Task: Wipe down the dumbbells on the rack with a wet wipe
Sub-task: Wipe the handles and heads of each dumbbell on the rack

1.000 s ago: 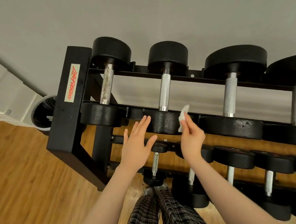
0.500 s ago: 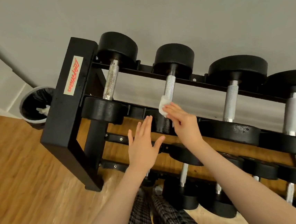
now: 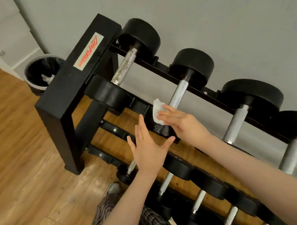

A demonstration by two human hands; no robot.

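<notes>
My right grip flat, pressing wet wipe on 2nd dumbbell, rack top-left end; left grip open, idle. Risk: unpinched wipe slips off.

Black rack bearing a pale label with red lettering; black dumbbell heads on silver knurled handles; white wipe; brown wood-grain floor; grey wall; plaid trousers.
</notes>
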